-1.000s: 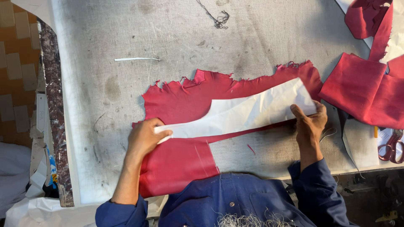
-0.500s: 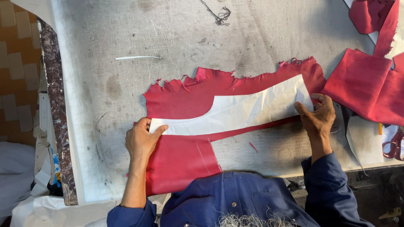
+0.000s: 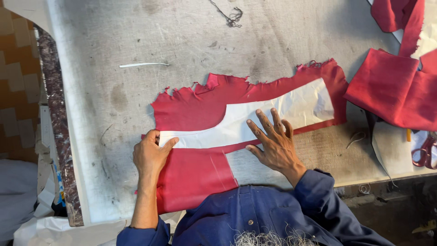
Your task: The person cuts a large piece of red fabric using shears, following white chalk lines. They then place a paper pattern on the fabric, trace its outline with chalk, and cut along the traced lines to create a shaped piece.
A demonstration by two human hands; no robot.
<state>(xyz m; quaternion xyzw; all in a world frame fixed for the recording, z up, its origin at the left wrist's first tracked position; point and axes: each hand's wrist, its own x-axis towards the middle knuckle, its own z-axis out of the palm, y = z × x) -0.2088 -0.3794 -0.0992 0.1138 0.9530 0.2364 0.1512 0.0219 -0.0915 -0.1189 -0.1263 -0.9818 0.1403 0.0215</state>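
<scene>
Head view, work surface: a grey, stained cloth-covered table (image 3: 191, 36) seen from above, its left edge bordered by a dark speckled strip
Head view, red fabric piece: a ragged-edged red fabric piece (image 3: 200, 107) lies flat on the table in front of the person, its lower part reaching the near table edge
Head view, white pattern strip: a curved white pattern strip (image 3: 300, 102) rests on top of the red fabric piece, running from lower left to upper right
Head view, left hand: the left hand (image 3: 149, 155) presses on the left end of the white pattern strip, fingers curled, thumb on the strip; nothing is gripped
Head view, right hand: the right hand (image 3: 273, 143) lies flat with fingers spread wide on the middle of the white pattern strip, holding it down
Head view, clothing: dark blue sleeves and shirt fill the lower edge
Head view, surroundings: folded red cloth (image 3: 391, 89) at the right, apart from the worked piece; red-handled scissors (image 3: 423, 152) at the far right edge; a thin white sliver (image 3: 143, 64) and a tangle of dark thread (image 3: 232, 16) farther up the table
</scene>
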